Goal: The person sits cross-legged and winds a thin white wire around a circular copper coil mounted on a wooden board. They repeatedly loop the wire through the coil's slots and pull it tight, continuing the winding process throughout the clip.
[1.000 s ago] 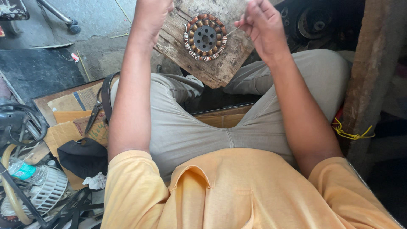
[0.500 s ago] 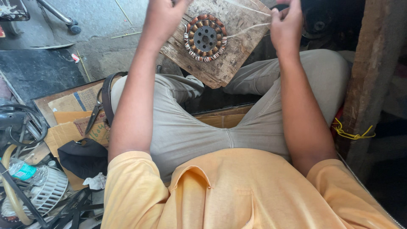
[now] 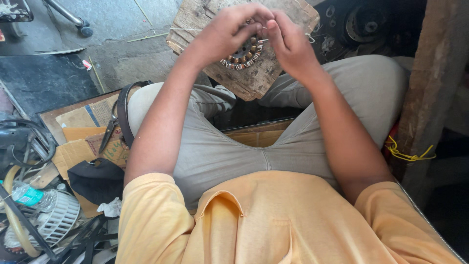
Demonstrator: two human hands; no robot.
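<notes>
My left hand [image 3: 229, 34] and right hand [image 3: 288, 41] pinched thin pale wire [image 3: 310, 36], over round copper-wound stator [image 3: 243, 53], on weathered wooden block [image 3: 254, 80].

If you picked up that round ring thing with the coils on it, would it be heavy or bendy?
The coil ring looks like metal wrapped in wire, so probably stiff and heavy for its size. Lying flat on the wooden block, it seems unlikely to roll. The thin wire by the right hand likely bends easily.
</notes>
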